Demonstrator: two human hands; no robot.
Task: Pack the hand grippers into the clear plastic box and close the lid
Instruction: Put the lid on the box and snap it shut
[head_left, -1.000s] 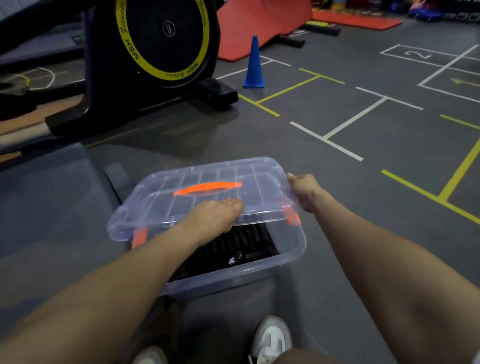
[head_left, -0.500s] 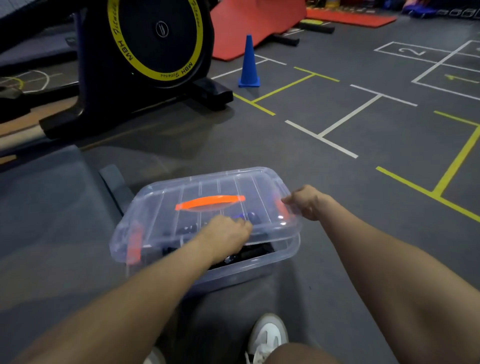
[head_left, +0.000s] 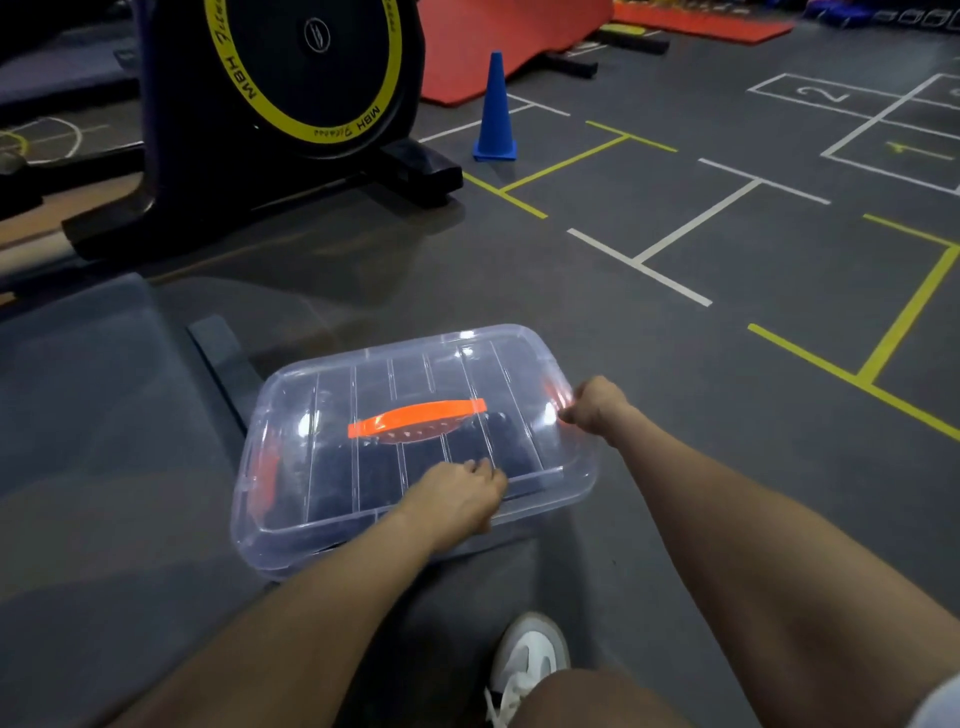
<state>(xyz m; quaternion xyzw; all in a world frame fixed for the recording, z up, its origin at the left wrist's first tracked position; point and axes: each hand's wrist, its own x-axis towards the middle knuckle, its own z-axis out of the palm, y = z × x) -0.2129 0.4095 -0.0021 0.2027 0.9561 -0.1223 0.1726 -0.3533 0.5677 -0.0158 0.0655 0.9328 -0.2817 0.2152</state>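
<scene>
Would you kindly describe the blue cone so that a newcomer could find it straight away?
Start at the big black exercise machine with the yellow-ringed wheel, far left. Just to its right, on the grey floor beside a yellow line, stands the blue cone, in front of the red mat. It is the only upright blue thing there.

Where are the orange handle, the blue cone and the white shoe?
orange handle (head_left: 415, 418): head view, middle of the strap on the lid.
blue cone (head_left: 495, 111): head view, middle of its body.
white shoe (head_left: 530, 654): head view, its toe.
</scene>
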